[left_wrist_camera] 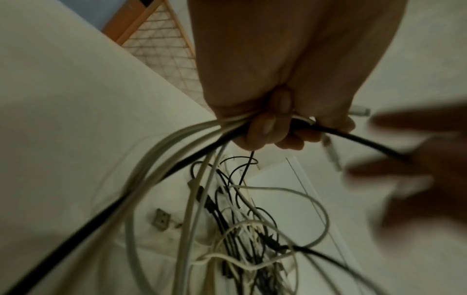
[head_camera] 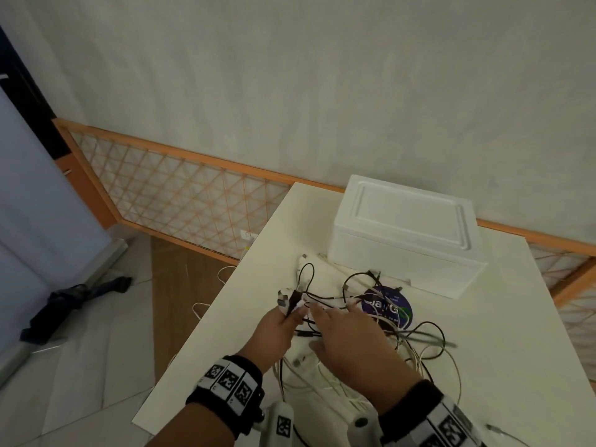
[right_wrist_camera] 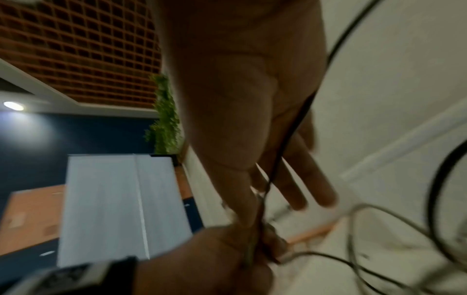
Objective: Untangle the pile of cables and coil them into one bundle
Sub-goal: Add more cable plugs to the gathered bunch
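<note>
On the white rectangular table (head_camera: 503, 333) lies a loose tangled pile of thin black and white cables (head_camera: 416, 346), spread from the centre of the table toward 5 o'clock, with several small plugs sticking out of it. Part of the pile covers a round dark blue sticker with white letters (head_camera: 392, 306) on the tabletop.

The left hand (head_camera: 274, 330) is at about 7 o'clock from the sticker. Its fingers (left_wrist_camera: 262, 127) are curled tight around a bunch of white cables and one black cable (left_wrist_camera: 177, 143), and the plug ends (head_camera: 290, 300) come out above the fist. From the fist these cables hang down in loops to the pile on the table.

The right hand (head_camera: 351, 340) is just beside the left hand, above the pile, with the palm down. Its fingers (right_wrist_camera: 310, 179) are stretched out and a little apart, not closed on anything. A thin black cable (right_wrist_camera: 285, 139) runs across the palm side of this hand toward the left fist; I cannot tell whether it is really held.

At 12 o'clock from the pile stands a white foam box with a closed lid (head_camera: 403, 233), near the far edge of the table. The lid hides its inside, so its content cannot be seen. A few cable ends lie just beside its front wall.

Behind the table is an orange wooden lattice fence (head_camera: 180, 195) along the pale wall.
</note>
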The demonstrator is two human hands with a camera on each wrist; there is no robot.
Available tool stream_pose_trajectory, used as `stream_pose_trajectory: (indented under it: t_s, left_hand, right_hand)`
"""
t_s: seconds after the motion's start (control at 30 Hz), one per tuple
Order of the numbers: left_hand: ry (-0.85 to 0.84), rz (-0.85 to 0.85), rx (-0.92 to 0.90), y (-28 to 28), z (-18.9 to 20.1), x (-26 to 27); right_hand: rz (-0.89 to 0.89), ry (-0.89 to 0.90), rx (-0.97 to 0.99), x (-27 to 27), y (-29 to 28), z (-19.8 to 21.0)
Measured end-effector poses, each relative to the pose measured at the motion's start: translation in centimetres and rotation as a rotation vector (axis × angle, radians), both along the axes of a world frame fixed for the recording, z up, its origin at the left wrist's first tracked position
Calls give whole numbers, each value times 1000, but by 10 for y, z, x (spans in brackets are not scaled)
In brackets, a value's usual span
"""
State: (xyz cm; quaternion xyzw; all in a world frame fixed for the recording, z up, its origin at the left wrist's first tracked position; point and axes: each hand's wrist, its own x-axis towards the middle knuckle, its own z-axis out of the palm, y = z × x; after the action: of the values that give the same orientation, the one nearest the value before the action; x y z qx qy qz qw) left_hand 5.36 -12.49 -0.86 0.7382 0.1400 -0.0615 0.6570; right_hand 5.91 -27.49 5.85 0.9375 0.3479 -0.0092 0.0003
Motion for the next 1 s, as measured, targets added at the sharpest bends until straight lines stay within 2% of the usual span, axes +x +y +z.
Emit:
stream_pose_trajectory:
  t_s: [0.07,0.17,0.23,0.3,0.4,0.53,0.67,0.73,0.87,1.0]
  left_hand:
    - [25,92,-166,3,-2,-1]
    - [81,341,-446,14,-10,2]
    - [197,461,-547,21,-19,4]
    - [327,474,-667,23,-22,4]
    - [384,372,-882,19,-20,8]
    - [396,236,-906,17,-13,22]
    - [473,170,-565,9,-13,29]
    - [495,126,-498,2,-18,26]
    - [455,104,-826,-5,-19,24]
    - [313,176,-855,-5,-12,28]
  right_hand:
    - [-77,209,-50,0,-5,-11]
    - [-139,333,55,1,-17,-24]
    - [-135,421,134,0,-24,-32]
    - [-100,490,168,-2,-29,-38]
    - [-44,549,95,-5,-38,-42]
    - [-33,624,-60,-6,-57,-43]
    - [-77,610,95,-9,-67,-39]
    - [-56,643,120,-9,-68,-38]
    - [-57,798,115,-11,-74,-39]
    - [-153,894,140,-6,-92,-28]
